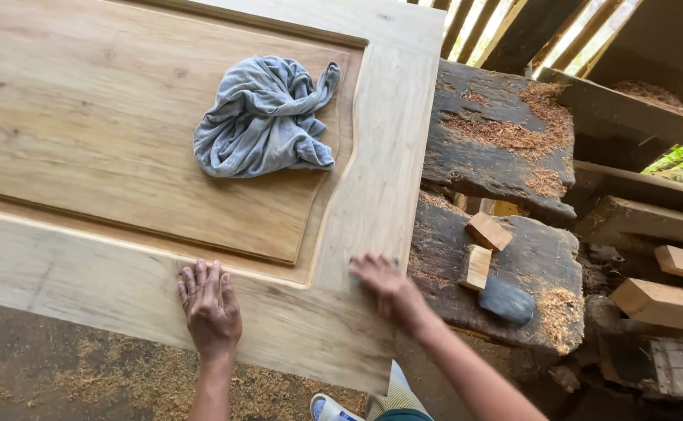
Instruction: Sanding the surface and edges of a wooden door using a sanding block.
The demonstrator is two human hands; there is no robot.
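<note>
A person leans over an unfinished wooden door panel [123,140] lying flat on a rough workbench [505,257], its long axis running leftward from the near corner. The left hand [209,304] rests flat, fingers spread, on the bottom rail, gripping nothing. The right hand [384,284], blurred, presses on the upright stile at the corner, nearer the panel's edge; whether it holds something small cannot be told. A crumpled grey cloth [267,117] lies well beyond both hands on the raised centre.
</note>
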